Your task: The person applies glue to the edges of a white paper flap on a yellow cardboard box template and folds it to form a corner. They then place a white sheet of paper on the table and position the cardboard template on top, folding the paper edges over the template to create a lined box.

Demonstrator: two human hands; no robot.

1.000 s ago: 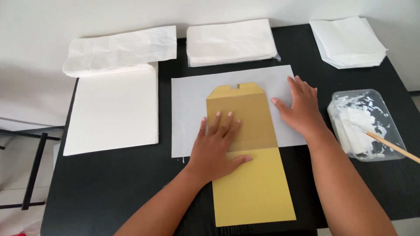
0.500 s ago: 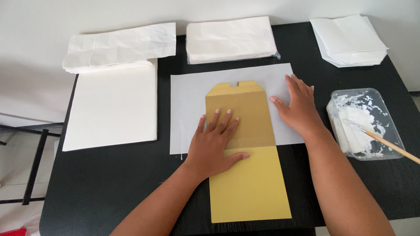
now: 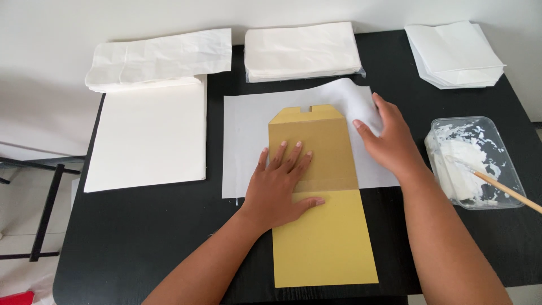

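A long mustard-yellow card template (image 3: pixel 324 237) lies lengthwise on a white paper sheet (image 3: pixel 245 135) on the black table. My left hand (image 3: pixel 282 183) presses flat on the card's middle, fingers spread. My right hand (image 3: pixel 389 141) grips the sheet's right edge beside the card and lifts it, so the far right corner curls upward.
A stack of white sheets (image 3: pixel 147 135) lies at the left, with folded white paper bags (image 3: pixel 161 56) behind it. More bag stacks sit at the back centre (image 3: pixel 302 51) and back right (image 3: pixel 454 53). A clear tub of white paste (image 3: pixel 474 161) with a wooden-handled brush (image 3: pixel 508 192) stands at the right.
My right hand went from lying flat on the sheet to gripping its right edge and raising it; the sheet's far right corner now curls up. My left hand stayed on the card.
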